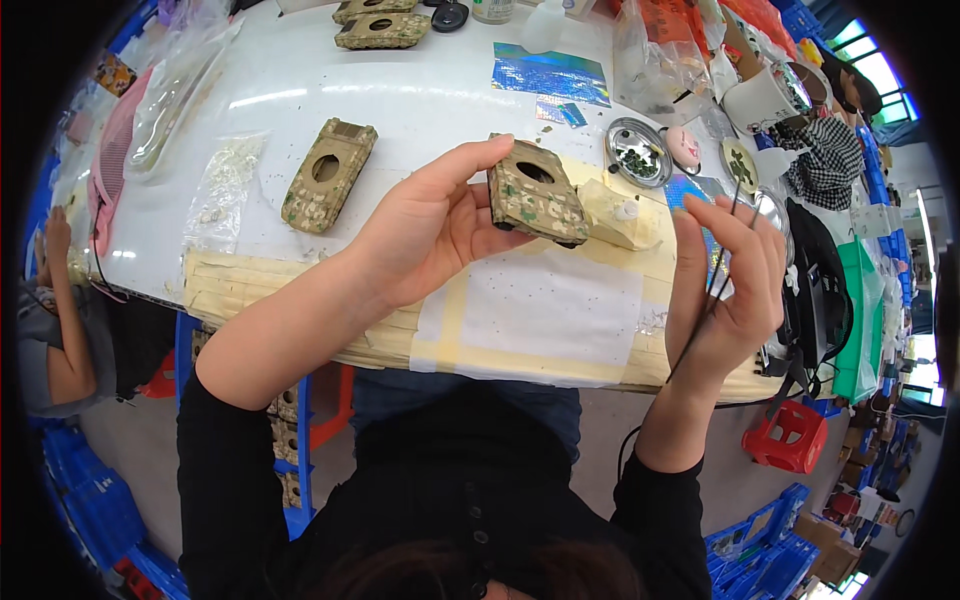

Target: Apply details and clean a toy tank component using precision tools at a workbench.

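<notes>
My left hand (425, 225) is closed around a camouflage model tank hull (545, 212) with a round opening in its top, thumb along the near-left edge and fingers beneath. It is held tilted above the work table. Black tweezers (687, 346) are gripped in my right hand (735, 285), to the right of the hull and apart from it. Whether their tips hold anything is too small to tell. Right of the hull sits a block wrapped in yellowish tape (620, 218), topped by a small white piece. A second hull (328, 178) lies on the table to the left.
Several more hulls (382, 30) stand at the far edge. A round dish of small dark green parts (638, 155) and a pink rounded object (683, 147) are at the right. White paper (530, 315) covers the near edge. A bag of pale parts (225, 190) lies left; another person's arm (68, 300) shows beyond.
</notes>
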A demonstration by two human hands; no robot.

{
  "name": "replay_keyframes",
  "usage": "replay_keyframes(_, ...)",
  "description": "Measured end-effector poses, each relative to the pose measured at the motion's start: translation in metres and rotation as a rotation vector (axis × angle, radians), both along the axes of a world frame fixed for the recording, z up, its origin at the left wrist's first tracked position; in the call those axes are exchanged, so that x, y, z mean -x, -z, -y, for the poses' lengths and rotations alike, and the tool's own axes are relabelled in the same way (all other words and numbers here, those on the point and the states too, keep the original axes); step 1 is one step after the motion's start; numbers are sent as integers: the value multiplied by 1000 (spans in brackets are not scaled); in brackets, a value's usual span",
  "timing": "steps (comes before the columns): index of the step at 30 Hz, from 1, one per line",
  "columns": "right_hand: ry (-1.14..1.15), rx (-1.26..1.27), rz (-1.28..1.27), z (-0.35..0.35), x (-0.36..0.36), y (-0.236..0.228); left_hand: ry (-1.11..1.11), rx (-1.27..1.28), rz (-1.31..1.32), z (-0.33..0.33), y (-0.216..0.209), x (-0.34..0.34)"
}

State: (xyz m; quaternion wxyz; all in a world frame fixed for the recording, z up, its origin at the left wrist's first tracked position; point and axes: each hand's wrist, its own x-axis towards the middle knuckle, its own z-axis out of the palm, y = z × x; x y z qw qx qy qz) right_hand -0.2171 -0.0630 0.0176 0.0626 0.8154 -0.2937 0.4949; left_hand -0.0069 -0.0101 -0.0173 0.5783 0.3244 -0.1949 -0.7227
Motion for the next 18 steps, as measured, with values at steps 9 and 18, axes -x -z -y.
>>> replay_keyframes(9, -492, -457, 310, -6, -27, 7, 28, -7, -17, -1, -2, 1)
replay_keyframes(18, -583, -668, 433, -8, -33, 12, 32, -19, -23, -3, -6, 3)
